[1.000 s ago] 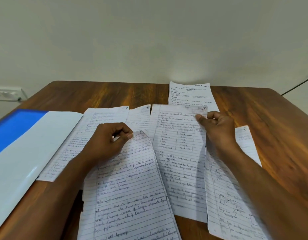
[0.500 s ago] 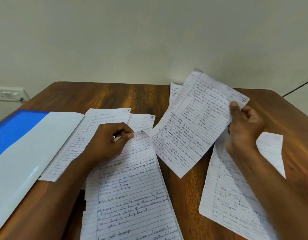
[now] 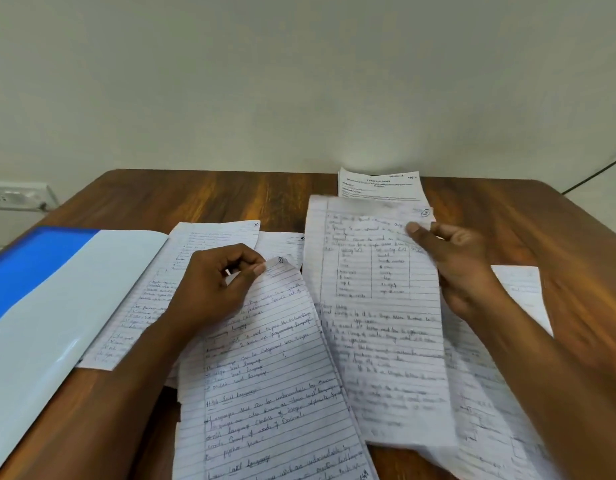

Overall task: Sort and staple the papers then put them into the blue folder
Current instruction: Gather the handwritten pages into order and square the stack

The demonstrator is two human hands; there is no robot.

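Several handwritten lined papers lie spread on a wooden table (image 3: 195, 199). My left hand (image 3: 213, 289) pinches the top corner of the page numbered 1 (image 3: 265, 375), which lies in the front centre. My right hand (image 3: 455, 268) grips the upper right part of a page with a drawn table (image 3: 375, 306), blurred from motion, just right of page 1. An open blue folder (image 3: 32, 268) with a pale inner flap lies at the left. No stapler is in view.
A page numbered 5 (image 3: 209, 244) lies partly under the folder flap and my left hand. A printed sheet (image 3: 379, 187) sits at the far edge. More lined pages (image 3: 521, 292) lie under my right arm. A wall socket (image 3: 12, 197) is at the left.
My right hand lifted the page with the drawn table up and to the right, then brought it back down to the centre beside page 1. My left hand kept its pinch.
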